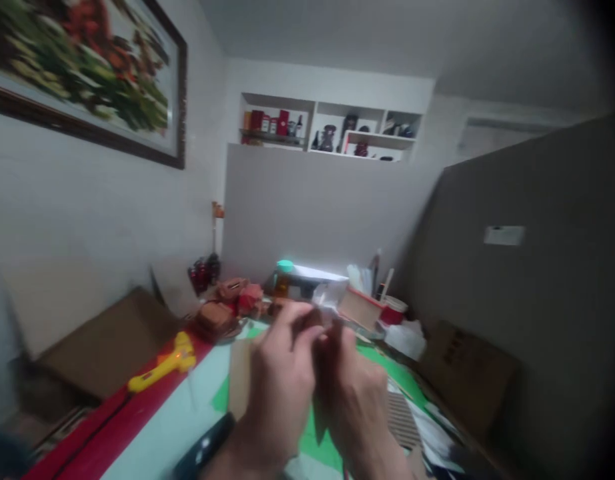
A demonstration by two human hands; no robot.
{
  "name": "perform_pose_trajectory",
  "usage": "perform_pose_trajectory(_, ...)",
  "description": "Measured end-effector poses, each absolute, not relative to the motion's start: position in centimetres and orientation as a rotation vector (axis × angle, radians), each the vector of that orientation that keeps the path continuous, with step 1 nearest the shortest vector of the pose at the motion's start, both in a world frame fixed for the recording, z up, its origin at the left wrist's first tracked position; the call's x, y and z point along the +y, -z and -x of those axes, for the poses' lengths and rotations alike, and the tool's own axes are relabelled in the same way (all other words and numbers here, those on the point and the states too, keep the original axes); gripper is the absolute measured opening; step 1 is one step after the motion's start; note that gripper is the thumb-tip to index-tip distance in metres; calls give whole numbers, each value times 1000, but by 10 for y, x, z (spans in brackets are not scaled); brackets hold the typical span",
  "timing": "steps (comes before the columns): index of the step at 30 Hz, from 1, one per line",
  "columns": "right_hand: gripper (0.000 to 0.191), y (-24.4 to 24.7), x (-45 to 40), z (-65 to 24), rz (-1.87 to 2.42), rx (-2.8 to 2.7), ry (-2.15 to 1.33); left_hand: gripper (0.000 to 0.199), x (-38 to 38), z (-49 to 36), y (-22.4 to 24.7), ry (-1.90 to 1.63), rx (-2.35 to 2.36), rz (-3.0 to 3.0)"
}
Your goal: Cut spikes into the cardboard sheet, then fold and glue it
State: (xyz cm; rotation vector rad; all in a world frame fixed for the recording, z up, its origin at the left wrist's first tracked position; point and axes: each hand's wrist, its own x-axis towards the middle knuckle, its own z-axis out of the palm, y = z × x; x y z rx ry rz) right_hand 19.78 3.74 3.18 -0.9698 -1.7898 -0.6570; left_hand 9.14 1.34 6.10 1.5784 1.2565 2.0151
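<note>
Our left hand (282, 373) and right hand (360, 387) pinch one brown piece (320, 400) over the pale worktop (162, 427); left of them, one yellow glue gun (167, 365), one wall picture (92, 73).

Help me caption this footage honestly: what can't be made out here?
- Head view: dark brown piece between left hand and right hand; full shape and grip hidden by the hands and blur.
- Head view: markings on cardboard box; blurred.
- Head view: label on grey panel; too small, blurred.
- Head view: framed picture; cut off by left and top edges.
</note>
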Motion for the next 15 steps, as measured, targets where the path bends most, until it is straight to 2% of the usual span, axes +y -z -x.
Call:
perform_pose_trajectory(7,32,-32,44,-212,1030,-1901,541,15,26,-95,-59,-1966,1082,-1456)
perform_pose_trajectory(15,27,-20,17,-236,980,-2098,-48,9,22,-86,-34,-1751,1000,-1313)
